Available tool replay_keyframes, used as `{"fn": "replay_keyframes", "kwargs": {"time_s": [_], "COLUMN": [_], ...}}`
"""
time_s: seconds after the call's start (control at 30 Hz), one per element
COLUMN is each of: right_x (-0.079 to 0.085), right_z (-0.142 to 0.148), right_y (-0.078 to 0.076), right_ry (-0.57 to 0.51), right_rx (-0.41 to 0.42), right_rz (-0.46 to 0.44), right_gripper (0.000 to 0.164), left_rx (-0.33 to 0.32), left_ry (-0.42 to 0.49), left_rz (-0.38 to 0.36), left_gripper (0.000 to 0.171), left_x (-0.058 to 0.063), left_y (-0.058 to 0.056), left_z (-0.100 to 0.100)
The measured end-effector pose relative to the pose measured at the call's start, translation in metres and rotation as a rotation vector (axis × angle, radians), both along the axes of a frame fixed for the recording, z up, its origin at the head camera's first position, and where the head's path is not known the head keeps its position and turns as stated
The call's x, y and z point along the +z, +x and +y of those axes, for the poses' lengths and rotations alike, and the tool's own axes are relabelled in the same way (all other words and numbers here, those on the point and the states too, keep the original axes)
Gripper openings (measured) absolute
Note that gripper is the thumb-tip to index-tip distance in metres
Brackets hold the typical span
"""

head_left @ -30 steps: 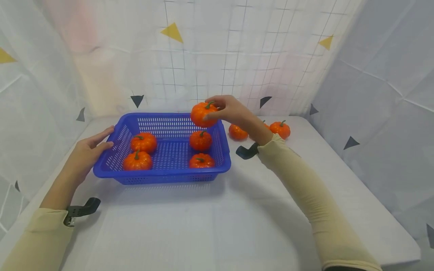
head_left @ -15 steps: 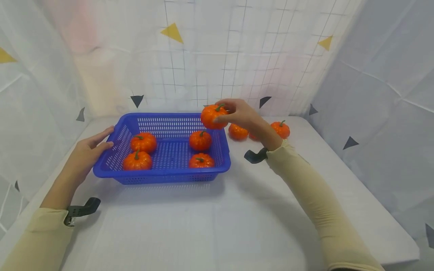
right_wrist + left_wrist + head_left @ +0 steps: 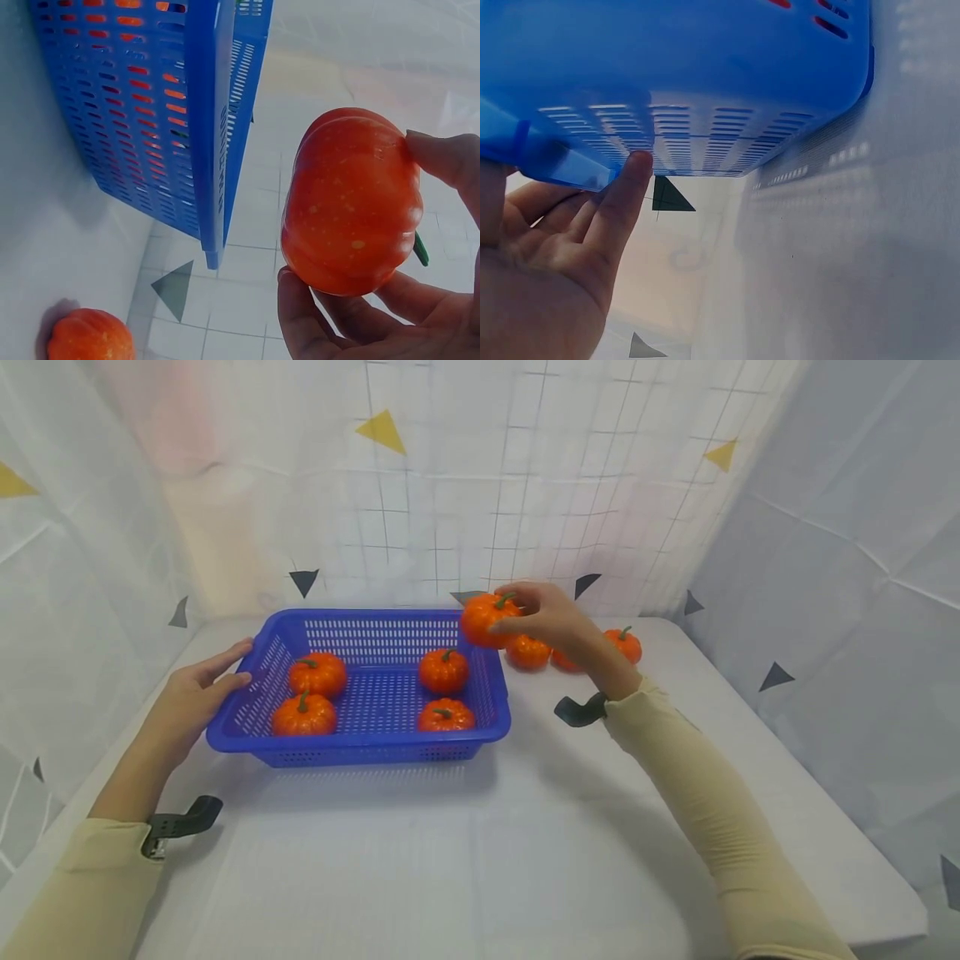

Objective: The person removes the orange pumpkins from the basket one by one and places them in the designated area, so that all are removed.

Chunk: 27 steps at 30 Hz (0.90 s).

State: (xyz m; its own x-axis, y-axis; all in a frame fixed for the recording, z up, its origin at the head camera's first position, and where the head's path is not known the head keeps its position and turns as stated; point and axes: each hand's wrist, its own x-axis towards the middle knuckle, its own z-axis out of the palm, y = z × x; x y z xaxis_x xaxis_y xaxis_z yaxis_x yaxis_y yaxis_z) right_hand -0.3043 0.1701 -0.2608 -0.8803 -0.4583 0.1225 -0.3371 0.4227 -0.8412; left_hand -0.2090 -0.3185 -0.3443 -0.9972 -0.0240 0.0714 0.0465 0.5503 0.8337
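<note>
My right hand (image 3: 551,618) holds a small orange pumpkin (image 3: 486,620) with a green stem, raised at the back right corner of the blue plastic basket (image 3: 360,739). In the right wrist view, thumb and fingers pinch this pumpkin (image 3: 352,202) from opposite sides, apart from the basket wall (image 3: 127,97). My left hand (image 3: 187,702) rests against the basket's left rim, fingers mostly straight; the left wrist view has a fingertip (image 3: 640,159) at the slotted side wall. Inside the basket, two pumpkins (image 3: 303,716) sit at the left and two pumpkins (image 3: 444,672) at the right.
Behind my right forearm, more pumpkins stand on the white table (image 3: 360,860): one pumpkin (image 3: 528,653) beside the basket, another pumpkin (image 3: 624,645) farther right, and one partly hidden between them. White sheeting (image 3: 465,468) with dark and yellow triangles encloses the back and sides.
My right hand has moved right and slightly down with the pumpkin, from above the basket's right part to its back right corner. My left hand and the basket have stayed put.
</note>
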Motion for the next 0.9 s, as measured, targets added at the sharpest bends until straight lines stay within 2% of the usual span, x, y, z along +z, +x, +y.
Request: {"fn": "replay_keyframes", "kwargs": {"time_s": [0.33,0.9], "right_x": [-0.003,-0.019], "right_z": [0.010,0.030], "right_y": [0.000,-0.004], "right_ry": [-0.006,-0.035], "right_rx": [-0.043,-0.122], "right_rz": [-0.022,-0.044], "right_gripper": [0.060,0.062], "left_rx": [0.009,0.000], "left_ry": [-0.007,-0.012], "left_rz": [0.000,0.009], "left_gripper": [0.064,0.064], "left_x": [-0.001,-0.002], "left_y": [-0.001,0.000], "left_z": [0.000,-0.001]}}
